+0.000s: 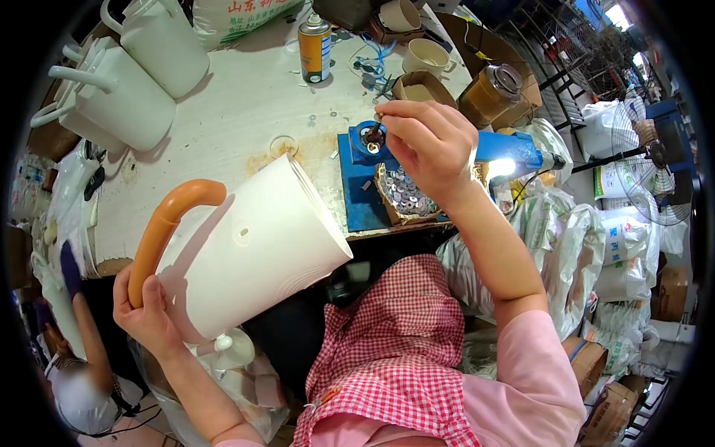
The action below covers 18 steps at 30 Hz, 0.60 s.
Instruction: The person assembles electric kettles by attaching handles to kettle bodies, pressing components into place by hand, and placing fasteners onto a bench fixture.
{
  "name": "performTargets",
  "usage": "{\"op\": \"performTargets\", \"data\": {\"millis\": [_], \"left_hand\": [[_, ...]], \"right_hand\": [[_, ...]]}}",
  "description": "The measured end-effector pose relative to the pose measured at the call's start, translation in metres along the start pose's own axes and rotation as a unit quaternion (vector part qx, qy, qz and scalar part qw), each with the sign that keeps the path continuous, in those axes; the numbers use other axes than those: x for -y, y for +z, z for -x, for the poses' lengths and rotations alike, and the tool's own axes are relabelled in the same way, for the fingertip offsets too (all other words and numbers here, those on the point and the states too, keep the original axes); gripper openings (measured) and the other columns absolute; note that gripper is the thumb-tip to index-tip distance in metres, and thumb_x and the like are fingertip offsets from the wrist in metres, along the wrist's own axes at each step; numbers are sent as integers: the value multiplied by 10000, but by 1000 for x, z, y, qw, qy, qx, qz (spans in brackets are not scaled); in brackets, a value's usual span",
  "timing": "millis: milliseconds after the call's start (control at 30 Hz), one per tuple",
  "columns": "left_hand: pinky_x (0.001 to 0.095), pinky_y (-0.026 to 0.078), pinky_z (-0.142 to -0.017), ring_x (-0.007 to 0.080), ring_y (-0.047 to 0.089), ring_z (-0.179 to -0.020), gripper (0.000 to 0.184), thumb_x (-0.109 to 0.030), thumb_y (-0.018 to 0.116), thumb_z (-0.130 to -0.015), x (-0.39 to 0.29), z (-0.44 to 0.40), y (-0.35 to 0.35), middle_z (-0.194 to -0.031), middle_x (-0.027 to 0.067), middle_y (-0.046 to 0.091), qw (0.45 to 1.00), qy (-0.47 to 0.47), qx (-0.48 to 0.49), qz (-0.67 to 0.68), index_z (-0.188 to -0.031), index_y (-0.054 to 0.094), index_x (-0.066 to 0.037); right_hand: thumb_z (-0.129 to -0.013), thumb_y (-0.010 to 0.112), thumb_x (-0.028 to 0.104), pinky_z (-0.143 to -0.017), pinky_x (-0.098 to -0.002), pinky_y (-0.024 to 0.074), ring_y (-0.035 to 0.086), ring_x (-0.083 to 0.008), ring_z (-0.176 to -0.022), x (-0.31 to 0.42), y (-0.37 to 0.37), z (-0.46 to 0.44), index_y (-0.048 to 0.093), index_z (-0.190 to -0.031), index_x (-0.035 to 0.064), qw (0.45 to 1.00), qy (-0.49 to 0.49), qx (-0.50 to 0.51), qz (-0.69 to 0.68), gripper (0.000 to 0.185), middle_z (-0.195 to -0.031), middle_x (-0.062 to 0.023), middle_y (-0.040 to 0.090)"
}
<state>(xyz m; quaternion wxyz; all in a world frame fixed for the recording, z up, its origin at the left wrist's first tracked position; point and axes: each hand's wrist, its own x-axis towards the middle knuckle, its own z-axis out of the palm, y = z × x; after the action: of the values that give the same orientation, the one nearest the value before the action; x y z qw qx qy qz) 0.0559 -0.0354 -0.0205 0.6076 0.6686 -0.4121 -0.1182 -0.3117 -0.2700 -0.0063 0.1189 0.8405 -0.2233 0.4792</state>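
Currently, the left hand (153, 313) grips an orange handle (160, 227) against the white container (257, 249) at the bench (242, 108); the right hand (436, 145) pinches a small dark piece (378, 121) over a blue tool (506, 147). The sack (242, 18) reads "山东".

The surface (246, 97) is a pale, worn board with brown stains (261, 163) near its front and a chipped front edge. White jugs (123, 93) crowd its left end, beside a printed sack (242, 16) at the back. A spray can (315, 51) stands upright near the back, with loose washers scattered around and in front of it. Blue cord (380, 56) lies tangled to its right, near a cream cup (427, 56). A thin ring (284, 146) lies near the stains. At the front right sits a blue press (354, 182), with a box of washers (406, 195) on its base.
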Motion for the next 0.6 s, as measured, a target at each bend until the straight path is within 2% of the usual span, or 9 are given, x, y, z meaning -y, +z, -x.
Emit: {"op": "performTargets", "data": {"millis": [100, 200, 233, 267, 300, 367, 400, 467, 600], "left_hand": [[177, 276, -496, 24, 430, -567, 333, -242, 788, -907, -7, -4, 7, -705, -54, 513, 1000, -5, -7, -5, -1102, 657, -6], [173, 291, -503, 22, 439, -579, 297, -198, 773, -918, -8, -18, 5, -737, -52, 536, 999, 35, 10, -11, -1112, 656, -6], [173, 291, -503, 22, 439, -579, 297, -198, 773, -918, -15, -24, 9, -737, -52, 536, 999, 40, 10, -13, -1112, 656, -6], [172, 347, -548, 31, 482, -629, 293, -147, 788, -890, -24, -31, 17, -793, -31, 583, 999, 33, 7, -1, -1102, 658, 9], [171, 403, -594, 40, 526, -679, 296, -95, 804, -863, -36, -39, 27, -849, -10, 629, 1000, 26, 5, 10, -1092, 660, 24], [221, 495, -816, 100, 632, -872, 247, -21, 780, -857, -59, -49, 65, -961, 42, 692, 994, 110, 22, -15, -1069, 672, 42], [214, 499, -800, 99, 636, -865, 236, -6, 792, -842, -75, -52, 89, -953, 45, 694, 984, 173, 29, -11, -1047, 683, 38], [212, 507, -767, 95, 638, -828, 269, -27, 834, -815, -96, -55, 126, -925, 41, 694, 977, 208, 45, 14, -1034, 690, 31], [204, 501, -724, 85, 632, -785, 276, -58, 858, -807, -103, -59, 169, -889, 25, 690, 972, 214, 93, 24, -1018, 697, 21]], "right_hand": [[-727, 773, 63, -630, -324, 534, 679, -227, -717, 4, -7, 1, 663, -846, 75, 999, -2, 27, 17, 163, -944, -40, 737], [-839, 756, 145, -681, -329, 548, 702, -224, -767, 25, -20, 5, 684, -918, 50, 995, 72, -31, -53, 144, -949, -72, 736], [-900, 720, 201, -727, -325, 549, 706, -215, -812, 39, -25, 10, 682, -974, 30, 954, 211, 18, -212, 190, -960, -88, 735], [-961, 684, 257, -773, -321, 550, 711, -206, -857, 52, -30, 15, 679, -1029, 11, 865, 340, 66, -364, 256, -972, -104, 734], [-1012, 626, 343, -852, -297, 528, 670, -146, -925, 66, -25, 15, 652, -1117, -21, 722, 440, 75, -529, 379, -996, -78, 728], [-1004, 646, 313, -890, -289, 509, 627, -118, -964, 75, -19, 11, 630, -1177, -34, 664, 447, 81, -594, 389, -1030, -51, 718], [-1002, 656, 279, -895, -281, 503, 597, -94, -967, 74, -19, 12, 628, -1209, -44, 701, 469, 98, -528, 385, -1056, -33, 709], [-1007, 652, 246, -894, -281, 508, 619, -101, -991, 62, -14, 23, 627, -1236, -43, 681, 490, -9, -544, 370, -1090, -53, 712], [-1017, 639, 270, -891, -291, 515, 641, -123, -999, 42, -19, 37, 605, -1262, -53, 671, 481, -71, -560, 407, -1107, -76, 714]]}}
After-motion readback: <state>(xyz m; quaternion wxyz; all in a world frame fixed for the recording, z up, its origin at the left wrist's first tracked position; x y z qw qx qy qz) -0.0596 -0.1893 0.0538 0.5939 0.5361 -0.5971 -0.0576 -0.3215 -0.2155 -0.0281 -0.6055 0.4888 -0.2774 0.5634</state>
